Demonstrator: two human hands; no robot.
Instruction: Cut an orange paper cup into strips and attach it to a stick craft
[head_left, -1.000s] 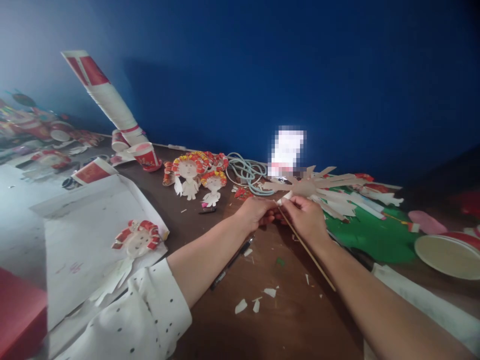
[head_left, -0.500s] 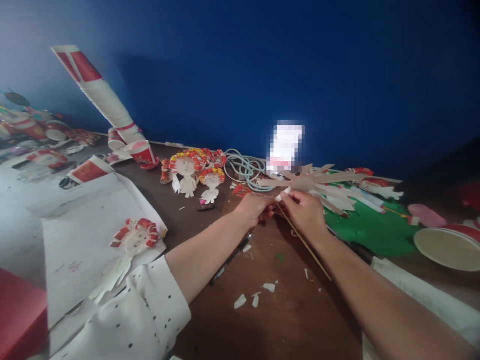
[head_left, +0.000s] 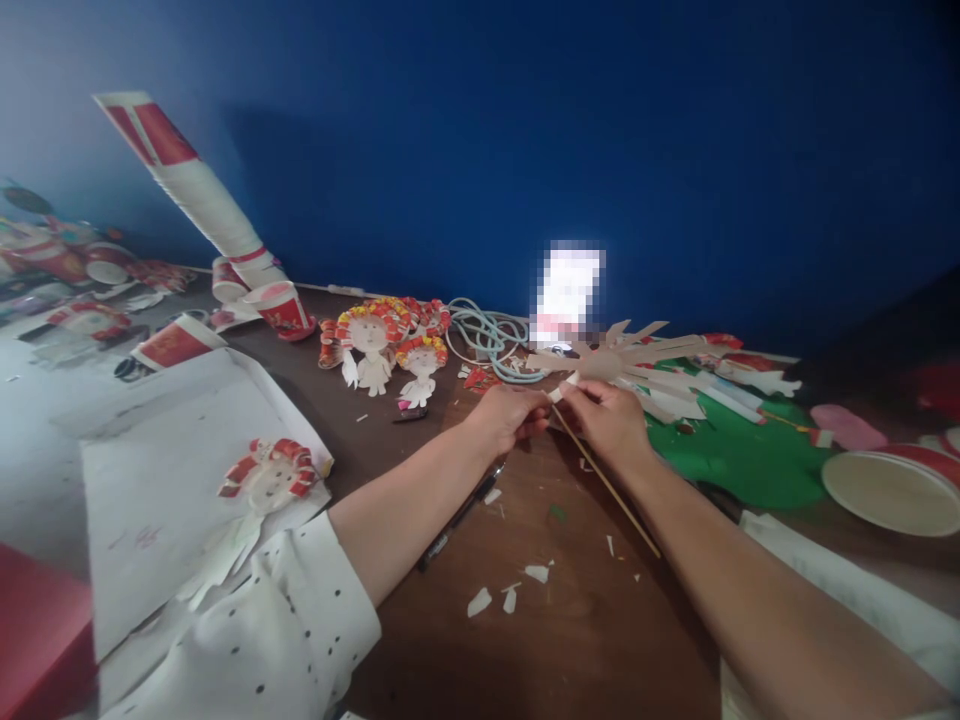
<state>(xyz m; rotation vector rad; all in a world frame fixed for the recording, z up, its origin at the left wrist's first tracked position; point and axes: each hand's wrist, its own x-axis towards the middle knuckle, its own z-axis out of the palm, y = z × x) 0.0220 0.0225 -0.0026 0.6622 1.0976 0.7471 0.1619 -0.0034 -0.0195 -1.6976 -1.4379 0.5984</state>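
Note:
My left hand [head_left: 511,416] is closed, its thumb and fingertips pinching one side of a small piece of white paper [head_left: 564,388]. My right hand [head_left: 609,425] pinches the other side, with its fingers curled. Between them, a thin wooden stick [head_left: 609,492] has its top end at the paper and slants down to the right below my right hand. Just beyond the fingertips lies a pale paper cutout with long rays [head_left: 611,362]. The exact contact between stick and paper is hidden by my fingers.
White paper scraps [head_left: 537,573] and a black pen [head_left: 461,515] lie on the brown table [head_left: 570,650]. Paper dolls [head_left: 367,345], a coiled cable [head_left: 487,338] and a blurred bright screen [head_left: 568,290] stand at the back. A green sheet [head_left: 742,465] is right; white paper [head_left: 150,460] is left.
Both hands keep their pinch on the white paper, with only a very slight shift of the fingers. The whole view has moved slightly; the other things stay in place.

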